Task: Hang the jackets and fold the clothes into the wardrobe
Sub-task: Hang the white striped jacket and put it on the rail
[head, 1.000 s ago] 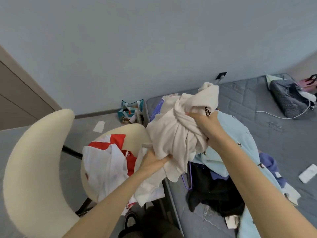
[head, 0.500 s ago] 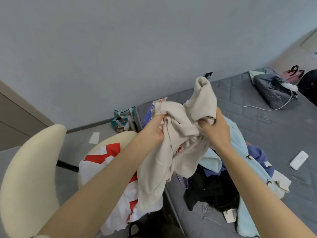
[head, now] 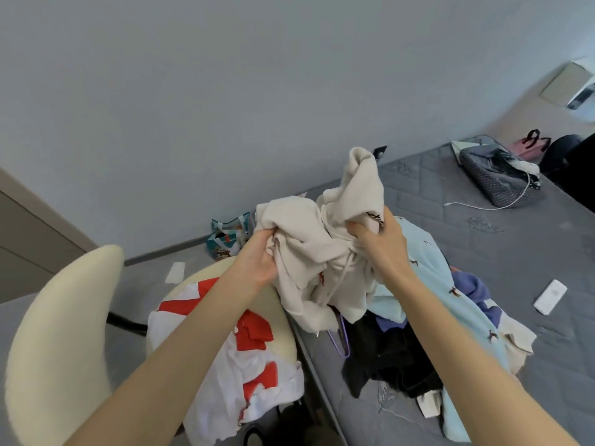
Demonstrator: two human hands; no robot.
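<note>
A bunched cream hoodie (head: 325, 252) hangs in the air above the mattress edge. My left hand (head: 257, 259) grips its left side and my right hand (head: 380, 246) grips its right side near a dark printed label. Its drawstring dangles down the middle. Under it on the grey mattress (head: 483, 226) lies a pile: a light blue garment (head: 444, 284) with small dark motifs, a black garment (head: 392, 358), a purple-blue one (head: 473, 284) and a lilac hanger (head: 341, 339). A white and red garment (head: 231, 355) lies on the cream chair (head: 54, 333).
A white phone-like object (head: 550, 296) lies on the mattress at right. A dark dotted bag (head: 495, 175) with a white cable sits at the far end, a pink bag (head: 531, 143) behind it. A patterned shopping bag (head: 230, 236) and a paper (head: 175, 272) are on the floor.
My left hand rose from the hoodie's lower part to its upper left side. Both hands now hold the garment up between them, and the view has swung slightly right.
</note>
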